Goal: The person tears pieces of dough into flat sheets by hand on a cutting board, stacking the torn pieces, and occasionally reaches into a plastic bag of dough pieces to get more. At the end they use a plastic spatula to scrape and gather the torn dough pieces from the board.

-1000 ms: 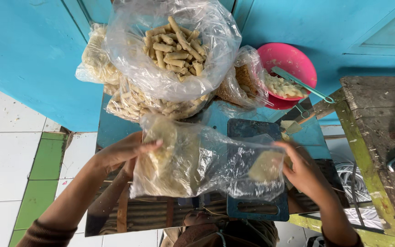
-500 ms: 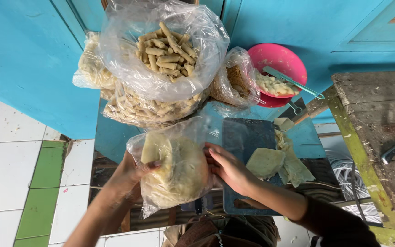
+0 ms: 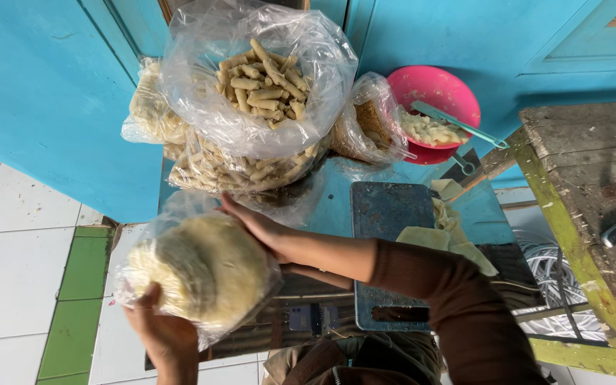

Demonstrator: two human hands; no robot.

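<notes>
Both hands clasp a clear plastic bag of pale, stacked dough sheets (image 3: 201,274), held just left of the blue cutting board (image 3: 386,214) on the worktop (image 3: 329,207). The left hand (image 3: 162,335) cups it from below; the right hand (image 3: 258,224) presses its top edge.

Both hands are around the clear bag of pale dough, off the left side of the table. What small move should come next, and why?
Probably bring the bag of dough back over the blue table and set it down. The left hand supports it from below and the right hand presses its top, but it hangs over the tiled floor, beyond the table's edge. The space beside the cutting board looks free.
</notes>
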